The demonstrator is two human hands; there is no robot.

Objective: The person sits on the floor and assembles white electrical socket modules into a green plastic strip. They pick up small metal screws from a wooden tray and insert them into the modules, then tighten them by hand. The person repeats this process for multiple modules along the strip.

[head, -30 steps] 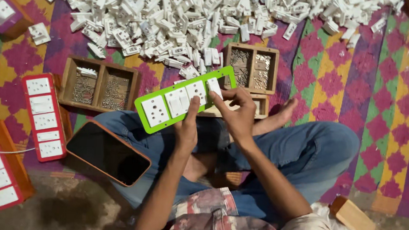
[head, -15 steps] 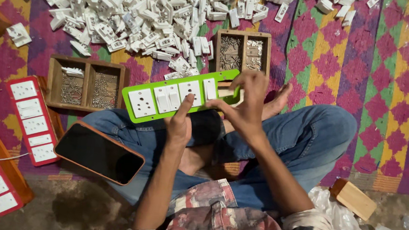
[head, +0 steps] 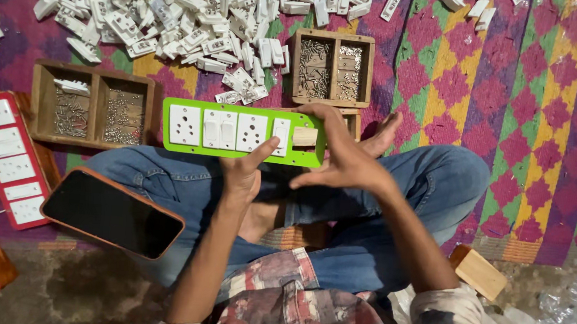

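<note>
I sit cross-legged in blue jeans and hold a bright green switch plate [head: 188, 147] level over my knees. White sockets and switches fill most of its openings; one opening near its right end is open. My left hand [head: 244, 172] supports the plate from below, thumb up against a white module. My right hand [head: 340, 155] grips the plate's right end, fingers curled over the top edge beside the open slot.
A large heap of white switch parts [head: 177, 12] covers the patterned mat ahead. Two wooden compartment boxes of small screws [head: 92, 108] [head: 332, 67] flank the plate. A phone [head: 112, 212] lies on my left knee. Red plates with white modules [head: 4, 156] lie left; a wooden block [head: 477, 271] right.
The green plate has swung from tilted to level and come a little lower. My right hand slid onto its right end; the left thumb moved up onto a module.
</note>
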